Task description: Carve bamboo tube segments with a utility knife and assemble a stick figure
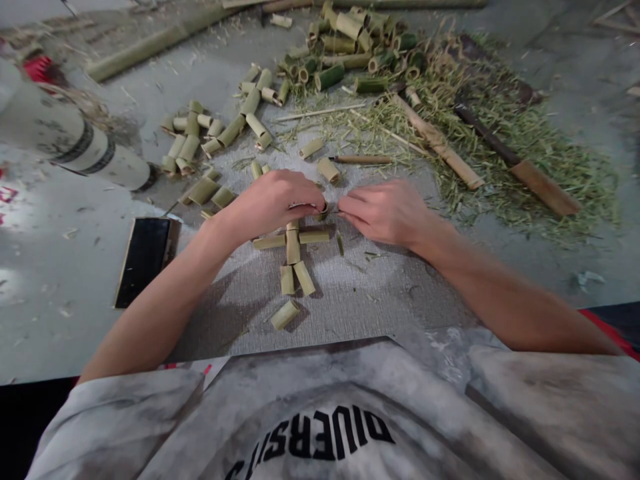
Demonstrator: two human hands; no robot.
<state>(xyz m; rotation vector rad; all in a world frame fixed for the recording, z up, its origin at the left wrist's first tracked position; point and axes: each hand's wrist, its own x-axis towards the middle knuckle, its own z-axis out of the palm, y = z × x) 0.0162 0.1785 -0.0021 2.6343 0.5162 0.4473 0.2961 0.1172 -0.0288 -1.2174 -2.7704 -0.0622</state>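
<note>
My left hand (283,200) is closed around a short bamboo tube (323,212), its open end facing right. Close to that end, my right hand (383,212) has its fingers pinched together; whatever they hold is too small to make out. Below my left hand, cut bamboo pieces lie in a cross-like figure, with a body piece (293,248), side pieces such as the right one (315,237), and two lower pieces, one being a split leg (304,278). A loose bamboo piece (285,315) rests nearer to me. Past my hands lie another short tube (329,170) and a thin wooden-handled tool (363,159).
Joined bamboo pieces (245,110) lie at the back left, with a heap of bamboo tubes (350,47) behind. Right of them, a wooden-handled knife (543,187) rests on green shavings (565,157). At left are a black phone-like object (143,260) and a patterned white cylinder (117,160).
</note>
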